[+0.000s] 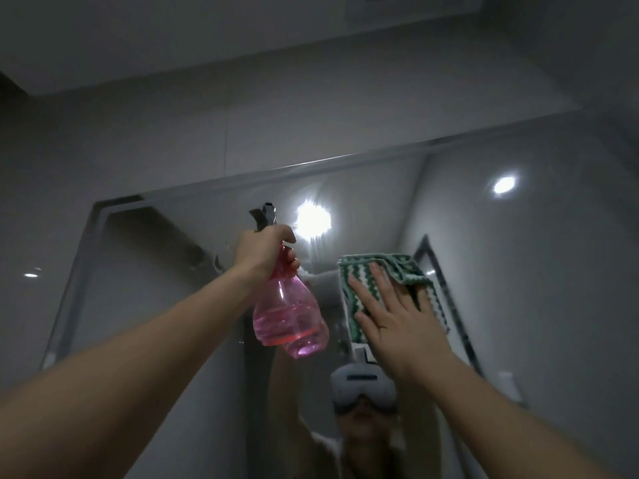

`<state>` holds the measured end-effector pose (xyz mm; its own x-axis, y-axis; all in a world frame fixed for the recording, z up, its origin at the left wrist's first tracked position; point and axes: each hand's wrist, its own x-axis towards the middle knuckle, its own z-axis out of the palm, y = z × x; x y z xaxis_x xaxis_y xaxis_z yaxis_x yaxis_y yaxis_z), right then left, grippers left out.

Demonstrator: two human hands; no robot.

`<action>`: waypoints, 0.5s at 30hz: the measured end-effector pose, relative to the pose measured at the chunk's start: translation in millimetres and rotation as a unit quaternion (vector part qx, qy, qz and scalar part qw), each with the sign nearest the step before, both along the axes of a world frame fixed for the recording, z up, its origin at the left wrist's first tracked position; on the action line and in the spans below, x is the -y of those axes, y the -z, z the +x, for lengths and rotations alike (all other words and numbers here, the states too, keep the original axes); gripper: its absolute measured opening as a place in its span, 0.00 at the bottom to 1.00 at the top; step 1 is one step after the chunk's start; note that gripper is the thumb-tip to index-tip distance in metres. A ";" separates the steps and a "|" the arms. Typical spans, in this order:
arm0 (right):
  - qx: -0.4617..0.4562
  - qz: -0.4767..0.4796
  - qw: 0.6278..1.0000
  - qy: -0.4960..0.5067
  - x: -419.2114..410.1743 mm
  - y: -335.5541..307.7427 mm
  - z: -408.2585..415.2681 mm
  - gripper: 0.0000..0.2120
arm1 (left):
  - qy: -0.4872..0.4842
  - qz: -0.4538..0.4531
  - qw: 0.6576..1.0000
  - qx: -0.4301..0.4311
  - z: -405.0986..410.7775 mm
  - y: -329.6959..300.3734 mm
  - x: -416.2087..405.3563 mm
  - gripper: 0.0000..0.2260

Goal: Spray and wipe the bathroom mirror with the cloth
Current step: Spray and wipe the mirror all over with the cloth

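Cloth [359, 299] under right hand [397, 323]

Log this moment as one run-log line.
left hand: grips spray bottle | right hand: flat on cloth | mirror: wiping

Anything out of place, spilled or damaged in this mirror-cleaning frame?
Nothing stands out. The left hand holds the pink spray bottle upright near the mirror; the right hand presses the green striped cloth flat on the glass. One cloth corner is folded over.
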<state>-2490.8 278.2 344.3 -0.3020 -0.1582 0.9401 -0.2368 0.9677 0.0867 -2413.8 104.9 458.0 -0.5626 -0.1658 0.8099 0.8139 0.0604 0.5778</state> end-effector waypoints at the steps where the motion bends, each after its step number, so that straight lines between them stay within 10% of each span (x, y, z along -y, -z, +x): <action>1: 0.012 -0.010 1.000 -0.006 -12.1 1.4 3.3 0.29 | 0.005 0.002 1.000 0.002 -1.6 0.4 -7.3 0.07; 15: -0.019 -0.068 0.997 0.001 -54.2 13.9 -5.2 0.25 | 0.036 -0.054 0.998 0.004 -2.1 -1.7 -103.3 0.06</action>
